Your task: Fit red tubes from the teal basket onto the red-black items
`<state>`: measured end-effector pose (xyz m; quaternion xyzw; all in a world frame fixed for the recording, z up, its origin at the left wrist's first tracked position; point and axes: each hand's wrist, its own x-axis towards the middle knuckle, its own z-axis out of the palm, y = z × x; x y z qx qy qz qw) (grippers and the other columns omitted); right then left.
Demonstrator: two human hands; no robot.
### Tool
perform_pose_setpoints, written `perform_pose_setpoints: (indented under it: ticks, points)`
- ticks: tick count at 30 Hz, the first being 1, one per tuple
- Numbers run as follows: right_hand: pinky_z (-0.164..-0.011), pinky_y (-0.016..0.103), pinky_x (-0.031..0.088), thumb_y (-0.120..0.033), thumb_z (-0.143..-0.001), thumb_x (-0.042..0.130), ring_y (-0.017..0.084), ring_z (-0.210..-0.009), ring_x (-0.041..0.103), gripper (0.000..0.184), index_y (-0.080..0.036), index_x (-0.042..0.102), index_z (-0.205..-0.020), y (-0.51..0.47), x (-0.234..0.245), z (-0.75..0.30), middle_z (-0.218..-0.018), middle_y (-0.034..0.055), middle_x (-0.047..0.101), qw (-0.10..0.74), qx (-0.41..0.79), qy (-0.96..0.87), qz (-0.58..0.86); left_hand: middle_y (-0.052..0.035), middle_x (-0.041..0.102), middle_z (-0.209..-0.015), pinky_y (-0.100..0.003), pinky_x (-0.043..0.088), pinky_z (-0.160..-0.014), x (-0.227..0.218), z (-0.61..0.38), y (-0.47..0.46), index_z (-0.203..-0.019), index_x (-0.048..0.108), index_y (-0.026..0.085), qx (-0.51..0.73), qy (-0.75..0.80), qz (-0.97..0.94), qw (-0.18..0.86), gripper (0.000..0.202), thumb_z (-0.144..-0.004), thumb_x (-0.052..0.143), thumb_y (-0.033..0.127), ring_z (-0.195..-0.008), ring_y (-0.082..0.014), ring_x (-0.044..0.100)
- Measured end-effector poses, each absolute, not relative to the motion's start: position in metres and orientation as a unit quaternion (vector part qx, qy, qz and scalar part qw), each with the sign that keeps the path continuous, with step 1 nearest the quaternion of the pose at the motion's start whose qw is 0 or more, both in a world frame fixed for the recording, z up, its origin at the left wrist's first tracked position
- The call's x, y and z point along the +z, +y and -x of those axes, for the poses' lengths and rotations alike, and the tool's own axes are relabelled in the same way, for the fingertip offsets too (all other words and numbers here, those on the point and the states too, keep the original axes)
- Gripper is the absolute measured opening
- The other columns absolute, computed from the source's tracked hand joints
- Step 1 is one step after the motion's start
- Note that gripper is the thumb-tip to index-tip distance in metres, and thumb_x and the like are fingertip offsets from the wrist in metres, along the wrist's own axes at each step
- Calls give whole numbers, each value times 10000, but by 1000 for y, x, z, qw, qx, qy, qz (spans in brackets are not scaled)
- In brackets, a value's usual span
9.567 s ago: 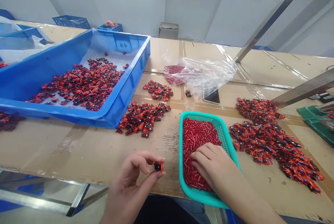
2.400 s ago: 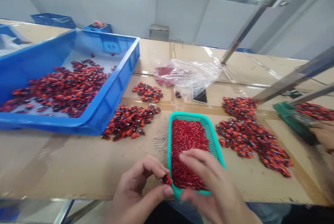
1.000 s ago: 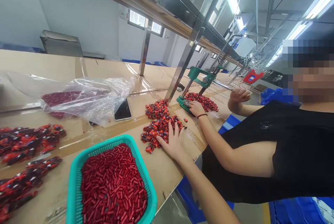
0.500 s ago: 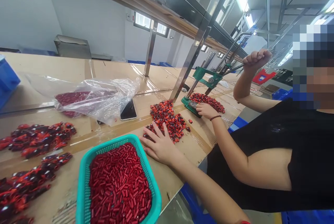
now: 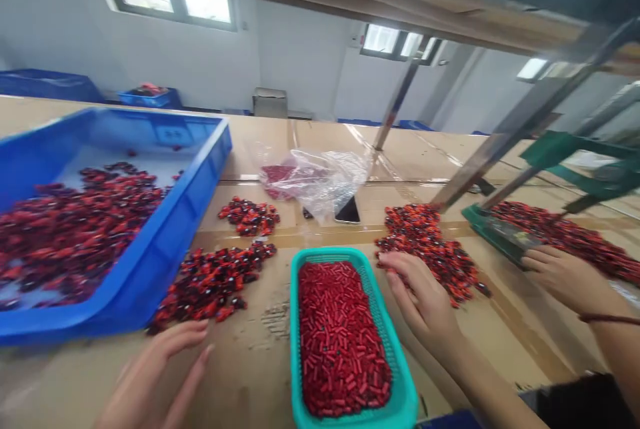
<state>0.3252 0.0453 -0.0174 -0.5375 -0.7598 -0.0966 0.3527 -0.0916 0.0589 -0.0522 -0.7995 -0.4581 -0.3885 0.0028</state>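
Observation:
My left hand (image 5: 160, 376) is at the lower left, a little blurred, its thumb and fingers apart with nothing between them. Just beyond its fingertips lies a heap of shiny red-and-black pieces (image 5: 213, 282). My right hand (image 5: 423, 299) is beside the teal basket (image 5: 405, 382), its fingers loosely bent at the near left edge of another heap of red-and-black pieces (image 5: 440, 256). A gap shows between its thumb and fingers, and no held piece can be made out. Small dark red tubes (image 5: 343, 336) fill the basket between my hands.
A large blue crate (image 5: 185, 216) of red pieces stands at left. Behind the basket are a plastic bag (image 5: 325, 179) and a phone (image 5: 349, 210). At right, a co-worker's hand (image 5: 565, 276) is at a green hand press (image 5: 493, 232), near a metal post (image 5: 480, 162).
My view has swung left, bringing the blue crate and my left hand into sight. My right hand's spread fingers have bent at the heap's edge. The co-worker's raised hand has left view.

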Motion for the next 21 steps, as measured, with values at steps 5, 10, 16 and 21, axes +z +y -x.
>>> perform_pose_setpoints:
  ticks: [5,10,16,21]
  points:
    - [-857,373,579,-165,-1032,573,229,-943,712,215,-208,692,-1206,12,-8,-258,-1059,59,779,272,-23,-867,417,-51,816,-1068,-379,486,-834,-34,66,105,-1097,697,223,-249,-424,862,125,209,-1069,491,240,-974,-242,746]
    - [-701,364,541,-120,-882,763,238,-771,677,136,-219,729,-969,19,-32,-232,-896,25,771,202,-5,-865,460,-39,774,-940,-425,525,-892,-43,29,141,-983,724,184,-157,-421,885,124,121,-977,627,111,-947,-243,712]
    - [-731,352,539,-167,-883,809,220,-790,662,110,-233,722,-871,18,-29,-240,-868,6,744,192,27,-856,479,-11,715,-896,-437,573,-907,-42,21,155,-887,689,160,-146,-416,894,84,111,-983,697,216,-924,-208,705]
    - [-805,366,585,-194,-1039,618,214,-890,680,126,-232,724,-1095,10,-12,-245,-972,42,735,245,85,-837,482,-55,739,-853,-461,537,-856,-34,24,139,-961,700,173,-210,-411,887,10,121,-924,601,114,-859,-264,705]
